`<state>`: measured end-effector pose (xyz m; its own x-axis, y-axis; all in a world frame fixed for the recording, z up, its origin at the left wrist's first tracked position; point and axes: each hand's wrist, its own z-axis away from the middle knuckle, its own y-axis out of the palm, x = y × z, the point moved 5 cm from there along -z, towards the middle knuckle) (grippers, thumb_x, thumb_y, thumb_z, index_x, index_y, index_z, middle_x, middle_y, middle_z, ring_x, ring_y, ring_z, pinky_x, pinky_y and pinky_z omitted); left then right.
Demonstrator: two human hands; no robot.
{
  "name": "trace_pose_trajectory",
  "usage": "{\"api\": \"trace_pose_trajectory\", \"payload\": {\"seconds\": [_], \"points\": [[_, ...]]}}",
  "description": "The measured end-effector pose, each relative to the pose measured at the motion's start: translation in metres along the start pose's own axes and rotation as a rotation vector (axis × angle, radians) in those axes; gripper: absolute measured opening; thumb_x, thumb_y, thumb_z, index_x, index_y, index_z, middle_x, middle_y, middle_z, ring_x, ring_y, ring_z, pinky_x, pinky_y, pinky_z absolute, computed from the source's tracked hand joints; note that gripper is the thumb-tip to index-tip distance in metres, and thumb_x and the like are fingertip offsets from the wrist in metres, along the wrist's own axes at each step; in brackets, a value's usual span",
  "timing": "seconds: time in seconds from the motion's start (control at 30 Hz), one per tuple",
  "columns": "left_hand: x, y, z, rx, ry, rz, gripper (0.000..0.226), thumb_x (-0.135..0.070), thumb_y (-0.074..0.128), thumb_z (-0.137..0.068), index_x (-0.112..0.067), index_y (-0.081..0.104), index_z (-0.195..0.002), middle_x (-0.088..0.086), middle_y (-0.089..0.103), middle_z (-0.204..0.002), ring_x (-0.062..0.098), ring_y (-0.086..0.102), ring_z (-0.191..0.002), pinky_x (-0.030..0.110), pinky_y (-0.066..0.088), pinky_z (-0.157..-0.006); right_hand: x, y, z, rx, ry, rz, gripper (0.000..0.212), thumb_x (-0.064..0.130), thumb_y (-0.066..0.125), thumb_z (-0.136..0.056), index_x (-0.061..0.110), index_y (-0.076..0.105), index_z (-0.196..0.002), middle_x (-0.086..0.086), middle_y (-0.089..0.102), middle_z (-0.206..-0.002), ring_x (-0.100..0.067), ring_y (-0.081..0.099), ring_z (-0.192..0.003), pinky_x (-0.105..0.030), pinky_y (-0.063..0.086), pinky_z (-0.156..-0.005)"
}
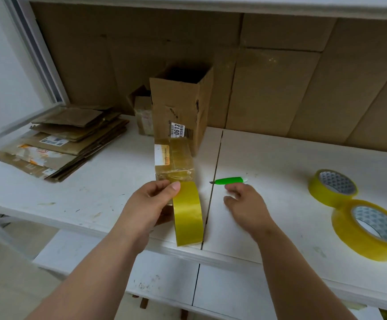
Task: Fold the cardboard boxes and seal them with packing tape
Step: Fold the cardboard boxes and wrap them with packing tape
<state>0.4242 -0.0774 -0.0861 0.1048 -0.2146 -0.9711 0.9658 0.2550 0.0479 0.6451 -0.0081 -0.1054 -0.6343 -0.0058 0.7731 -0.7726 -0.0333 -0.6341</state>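
While the tape roll [187, 213] is gripped by the left hand [151, 204] against the small box [173, 161] near centre, the right hand [243, 204] is relaxed, holding nothing, just near the green cutter [229, 180]; strip could slacken or restick if fumbled.

Workspace is a scuffed white tabletop [291, 172] made of two panels with a dark seam [213, 181] running from near to far, and a lower white shelf [229, 289] sits under the near edge. The far wall is covered in flat brown cardboard sheets [280, 88] with a white shelf board [211, 5] overhead. Far left there's a pale wall with a grey metal frame [37, 56], lighting soft and even.
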Motion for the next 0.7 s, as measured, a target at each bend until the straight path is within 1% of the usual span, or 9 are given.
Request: {"api": "trace_pose_trajectory", "payload": {"seconds": [0.07, 0.13, 0.23, 0.3, 0.4, 0.47, 0.57, 0.63, 0.7], "points": [[0.000, 0.002, 0.001, 0.015, -0.014, 0.044, 0.025, -0.036, 0.071, -0.086, -0.023, 0.070, -0.108, 0.002, 0.076, -0.099, 0.025, 0.074, -0.090, 0.033, 0.056, -0.070, 0.000, 0.000, -0.019, -0.037, -0.051, 0.315, 0.047, 0.018, 0.053, -0.095, 0.023, 0.050, -0.142, 0.000, 0.044, -0.150, -0.023, 0.041, -0.135, -0.036, 0.034, -0.110], [0.001, 0.003, 0.002, 0.024, -0.024, 0.066, 0.024, -0.035, 0.070, -0.087, -0.023, 0.070, -0.108, 0.002, 0.076, -0.099, 0.027, 0.074, -0.089, 0.034, 0.056, -0.071, -0.002, 0.006, -0.036, 0.001, -0.107, 0.492, 0.058, 0.017, 0.050, -0.094, 0.026, 0.037, -0.149, 0.004, 0.031, -0.159, -0.023, 0.029, -0.143, -0.041, 0.028, -0.115], [0.003, 0.003, 0.003, 0.025, -0.034, 0.084, 0.025, -0.034, 0.069, -0.088, -0.022, 0.070, -0.109, 0.003, 0.076, -0.100, 0.030, 0.073, -0.091, 0.038, 0.057, -0.075, -0.013, 0.015, -0.054, 0.060, -0.073, 0.635, 0.066, 0.015, 0.047, -0.092, 0.030, 0.026, -0.153, 0.007, 0.029, -0.159, -0.020, 0.024, -0.147, -0.049, 0.018, -0.119], [0.003, 0.003, 0.004, 0.033, -0.045, 0.095, 0.028, -0.036, 0.070, -0.087, -0.022, 0.069, -0.111, 0.004, 0.076, -0.101, 0.030, 0.073, -0.090, 0.039, 0.058, -0.077, -0.019, 0.016, -0.060, 0.054, -0.029, 0.702, 0.061, 0.018, 0.045, -0.093, 0.034, 0.031, -0.150, 0.004, 0.039, -0.150, -0.022, 0.031, -0.140, -0.050, 0.020, -0.114], [0.003, 0.004, 0.004, 0.050, -0.056, 0.099, 0.032, -0.037, 0.069, -0.085, -0.021, 0.068, -0.112, 0.005, 0.075, -0.100, 0.028, 0.071, -0.082, 0.035, 0.057, -0.069, -0.014, 0.015, -0.061, 0.006, -0.069, 0.809, 0.039, 0.021, 0.045, -0.093, 0.033, 0.052, -0.130, -0.001, 0.051, -0.124, -0.025, 0.045, -0.116, -0.044, 0.033, -0.095], [0.002, 0.004, 0.004, 0.062, -0.059, 0.116, 0.033, -0.037, 0.070, -0.085, -0.020, 0.067, -0.113, 0.005, 0.075, -0.097, 0.026, 0.069, -0.077, 0.030, 0.054, -0.061, -0.006, 0.014, -0.057, -0.004, -0.078, 0.747, 0.030, 0.026, 0.042, -0.099, 0.029, 0.056, -0.124, -0.002, 0.052, -0.117, -0.024, 0.049, -0.110, -0.042, 0.034, -0.091], [-0.001, 0.006, 0.005, 0.087, -0.067, 0.156, 0.045, -0.038, 0.074, -0.074, -0.019, 0.066, -0.114, 0.005, 0.074, -0.093, 0.027, 0.066, -0.074, 0.027, 0.053, -0.055, 0.016, 0.012, -0.043, 0.010, -0.137, 0.335, 0.025, 0.031, 0.038, -0.103, 0.027, 0.057, -0.119, -0.002, 0.058, -0.110, -0.023, 0.056, -0.100, -0.037, 0.038, -0.086], [-0.001, 0.006, 0.004, 0.101, -0.076, 0.171, 0.053, -0.039, 0.075, -0.067, -0.020, 0.065, -0.116, 0.006, 0.075, -0.096, 0.029, 0.067, -0.076, 0.031, 0.056, -0.058, 0.038, 0.007, -0.030, 0.041, -0.222, -0.002, 0.016, 0.030, 0.044, -0.102, 0.034, 0.058, -0.108, 0.004, 0.062, -0.097, -0.018, 0.061, -0.090, -0.036, 0.048, -0.080], [-0.001, 0.007, 0.003, 0.121, -0.090, 0.185, 0.053, -0.038, 0.075, -0.065, -0.020, 0.066, -0.115, 0.007, 0.075, -0.096, 0.031, 0.066, -0.078, 0.033, 0.057, -0.060, 0.058, 0.006, -0.016, 0.119, -0.296, -0.152, 0.018, 0.030, 0.050, -0.099, 0.047, 0.057, -0.098, 0.015, 0.062, -0.085, -0.004, 0.060, -0.081, -0.022, 0.047, -0.071]]}}
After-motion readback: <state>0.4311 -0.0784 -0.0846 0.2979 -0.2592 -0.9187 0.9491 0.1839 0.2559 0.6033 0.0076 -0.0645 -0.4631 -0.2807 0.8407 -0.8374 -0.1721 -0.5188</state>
